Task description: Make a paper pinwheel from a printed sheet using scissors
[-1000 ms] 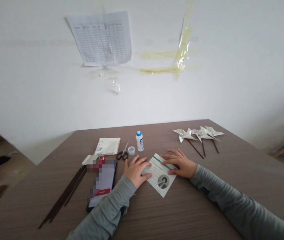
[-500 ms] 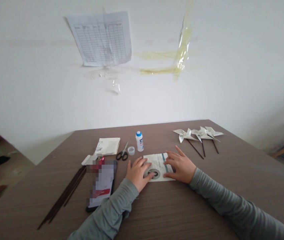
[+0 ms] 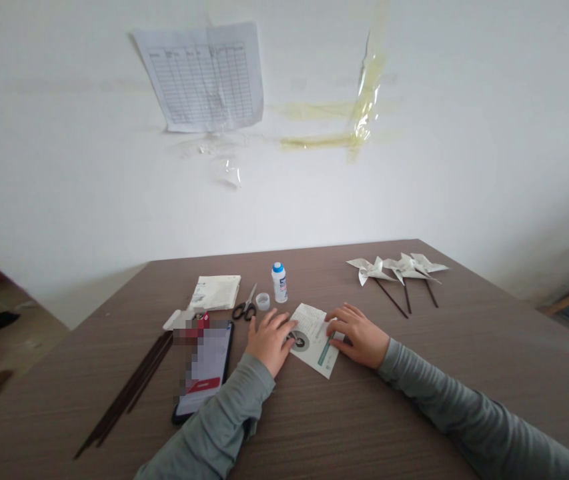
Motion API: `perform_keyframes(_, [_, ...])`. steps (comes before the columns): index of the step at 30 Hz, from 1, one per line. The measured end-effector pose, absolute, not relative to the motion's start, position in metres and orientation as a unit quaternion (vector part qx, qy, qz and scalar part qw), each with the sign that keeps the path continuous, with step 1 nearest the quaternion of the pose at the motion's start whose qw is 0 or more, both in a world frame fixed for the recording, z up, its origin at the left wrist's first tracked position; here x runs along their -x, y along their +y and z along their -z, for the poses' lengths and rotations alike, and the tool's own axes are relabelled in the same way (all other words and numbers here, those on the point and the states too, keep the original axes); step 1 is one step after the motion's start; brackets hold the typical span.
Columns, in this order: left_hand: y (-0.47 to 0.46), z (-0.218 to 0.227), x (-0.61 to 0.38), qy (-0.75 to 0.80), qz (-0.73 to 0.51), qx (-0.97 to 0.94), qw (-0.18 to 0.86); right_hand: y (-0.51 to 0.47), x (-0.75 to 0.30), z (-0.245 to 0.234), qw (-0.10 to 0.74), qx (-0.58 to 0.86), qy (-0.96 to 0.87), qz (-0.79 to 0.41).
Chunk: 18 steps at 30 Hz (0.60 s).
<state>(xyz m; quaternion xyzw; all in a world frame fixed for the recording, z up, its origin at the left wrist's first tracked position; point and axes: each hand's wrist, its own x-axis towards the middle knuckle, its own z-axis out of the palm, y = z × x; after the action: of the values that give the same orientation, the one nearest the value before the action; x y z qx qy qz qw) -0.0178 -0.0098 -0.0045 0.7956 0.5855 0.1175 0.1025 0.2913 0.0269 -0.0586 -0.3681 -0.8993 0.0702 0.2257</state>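
both hands lie low in the middle of the frame, open and flat. the left hand (image 3: 268, 339) has its fingers spread over the near-left edge of a printed paper square (image 3: 315, 331), gripping nothing. the right hand (image 3: 357, 333) presses loosely curled fingertips onto the paper's right side, also not gripping. the paper lies flat on the brown table (image 3: 414, 400), turned corner-on between the two hands. just above the left hand are black scissors (image 3: 245, 305), a clear cap (image 3: 263, 301) and a small glue bottle (image 3: 279, 282). left of that hand lie a phone (image 3: 204, 367) and dark sticks (image 3: 129, 390). paper pinwheels (image 3: 397, 268) rest at right of centre.
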Motion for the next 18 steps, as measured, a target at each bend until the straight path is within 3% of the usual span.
perform_keyframes(10, [-0.011, 0.005, 0.016, 0.565, -0.081, -0.807, 0.15, 0.028, -0.292, 0.058, 0.266, 0.293, -0.904, -0.162])
perform_keyframes(18, [-0.006, 0.016, 0.024, 0.534, -0.065, -0.822, 0.188, 0.035, -0.302, 0.059, 0.216, 0.291, -0.913, -0.186])
